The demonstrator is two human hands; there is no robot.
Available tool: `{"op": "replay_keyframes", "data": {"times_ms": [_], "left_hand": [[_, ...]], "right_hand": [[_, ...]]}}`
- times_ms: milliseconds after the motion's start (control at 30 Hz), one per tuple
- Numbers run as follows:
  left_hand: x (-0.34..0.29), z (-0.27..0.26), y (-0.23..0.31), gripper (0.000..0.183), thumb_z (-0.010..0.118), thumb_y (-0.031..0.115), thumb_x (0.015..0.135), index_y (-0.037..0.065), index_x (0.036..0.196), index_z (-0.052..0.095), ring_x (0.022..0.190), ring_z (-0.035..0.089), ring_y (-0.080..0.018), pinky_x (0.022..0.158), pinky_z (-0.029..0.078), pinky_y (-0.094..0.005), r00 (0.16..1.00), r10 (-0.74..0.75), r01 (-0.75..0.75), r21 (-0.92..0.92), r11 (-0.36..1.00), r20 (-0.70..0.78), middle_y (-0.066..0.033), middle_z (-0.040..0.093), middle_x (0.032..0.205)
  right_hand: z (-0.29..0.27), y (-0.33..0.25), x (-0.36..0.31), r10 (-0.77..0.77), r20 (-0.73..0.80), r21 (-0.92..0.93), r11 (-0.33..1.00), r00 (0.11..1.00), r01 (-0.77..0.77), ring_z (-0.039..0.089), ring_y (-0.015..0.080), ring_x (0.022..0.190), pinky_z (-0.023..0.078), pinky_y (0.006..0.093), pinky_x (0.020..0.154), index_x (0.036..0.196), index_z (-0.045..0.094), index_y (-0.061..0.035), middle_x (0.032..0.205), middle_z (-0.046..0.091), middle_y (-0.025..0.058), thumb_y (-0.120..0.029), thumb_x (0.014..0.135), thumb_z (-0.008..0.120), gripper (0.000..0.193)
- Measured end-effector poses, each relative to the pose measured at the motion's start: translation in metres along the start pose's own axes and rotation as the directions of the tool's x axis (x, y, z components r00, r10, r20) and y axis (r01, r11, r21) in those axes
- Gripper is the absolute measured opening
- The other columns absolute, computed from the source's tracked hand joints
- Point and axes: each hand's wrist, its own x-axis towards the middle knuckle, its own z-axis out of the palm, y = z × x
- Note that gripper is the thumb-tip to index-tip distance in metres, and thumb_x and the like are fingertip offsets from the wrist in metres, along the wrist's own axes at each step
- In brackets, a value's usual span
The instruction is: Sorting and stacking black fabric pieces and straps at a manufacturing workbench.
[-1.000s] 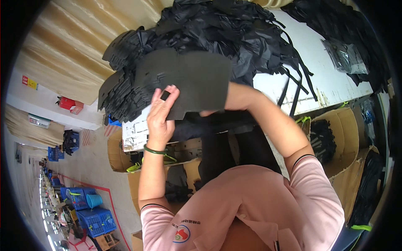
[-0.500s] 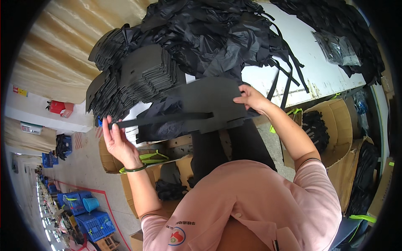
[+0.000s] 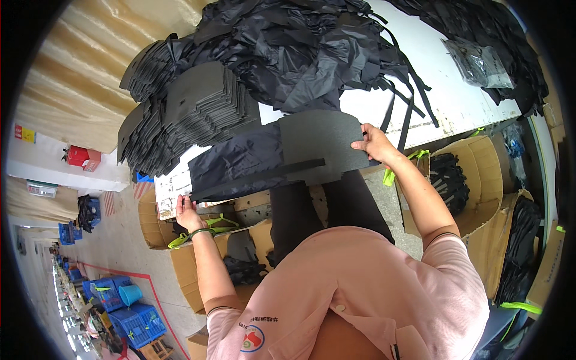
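Note:
My right hand (image 3: 376,145) pinches the right edge of a dark grey foam panel (image 3: 324,138), thumb on top, at the table's near edge. My left hand (image 3: 189,215) is closed on the left end of a long black strap (image 3: 252,179). That strap stretches across to the right, its other end lying over the lower part of the panel. Behind the strap, a thin black fabric piece (image 3: 237,157) spreads over the table edge; whether it is joined to the panel I cannot tell.
Stacks of grey foam panels (image 3: 201,96) stand beyond my left hand. A big heap of black fabric (image 3: 294,54) covers the far table (image 3: 366,108). Cardboard boxes (image 3: 483,174) with black pieces flank my legs; a clear plastic bag (image 3: 480,65) lies far right.
My left hand has come lower and nearer, bringing the strap down with it. The foam panel and my right hand have shifted slightly right, and more of the black fabric shows.

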Motion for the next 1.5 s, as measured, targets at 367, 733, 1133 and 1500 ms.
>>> {"op": "replay_keyframes", "data": {"times_ms": [367, 733, 1133, 1500], "left_hand": [[-0.250, 0.101, 0.033, 0.059, 0.038, 0.048, 0.099, -0.003, 0.125, 0.051, 0.114, 0.055, -0.0290, 0.102, 0.041, -0.0431, -0.006, -0.446, 0.736, 0.305, 0.604, 0.895, -0.0178, 0.057, 0.124], [-0.273, 0.171, -0.012, 0.026, 0.065, 0.007, 0.088, 0.010, 0.113, 0.057, 0.104, 0.059, -0.0200, 0.089, 0.049, -0.0355, 0.254, -0.567, 0.931, -0.038, 0.364, 0.784, -0.0043, 0.061, 0.111], [-0.268, 0.152, 0.011, 0.028, 0.061, 0.013, 0.092, 0.006, 0.119, 0.056, 0.107, 0.059, -0.0230, 0.098, 0.045, -0.0403, -0.039, -0.667, 0.948, 0.239, 0.212, 0.744, -0.0081, 0.063, 0.110], [-0.253, 0.165, 0.021, 0.086, 0.075, 0.039, 0.074, 0.015, 0.145, 0.034, 0.140, 0.020, -0.0404, 0.107, 0.018, -0.0654, -0.128, 0.063, -0.963, -0.139, 0.231, 0.990, -0.0182, 0.023, 0.152]], "right_hand": [[-0.010, -0.023, -0.009, 0.049, 0.166, 0.454, 0.883, 0.985, -0.121, 0.049, 0.0060, 0.047, 0.040, 0.0198, 0.042, 0.101, 0.056, -0.0031, 0.070, 0.060, 0.0008, -0.014, 0.081, 0.075, 0.029], [0.002, -0.014, -0.019, -0.048, 0.014, 0.224, 0.974, 0.999, 0.043, 0.049, 0.0060, 0.057, 0.039, 0.0228, 0.047, 0.102, 0.053, -0.0034, 0.070, 0.058, -0.0003, -0.010, 0.081, 0.073, 0.030], [-0.002, -0.005, -0.014, -0.146, -0.084, -0.047, 0.989, 0.986, 0.142, 0.041, 0.0110, 0.060, 0.040, 0.0283, 0.058, 0.104, 0.054, -0.0017, 0.064, 0.044, 0.0002, -0.007, 0.078, 0.076, 0.035], [-0.006, -0.037, 0.063, -0.355, -0.313, -0.440, 0.876, 0.881, 0.197, 0.063, 0.0325, 0.088, 0.049, 0.0403, 0.078, 0.095, 0.063, -0.0003, 0.090, 0.066, 0.0168, -0.038, 0.079, 0.073, 0.043]]}}
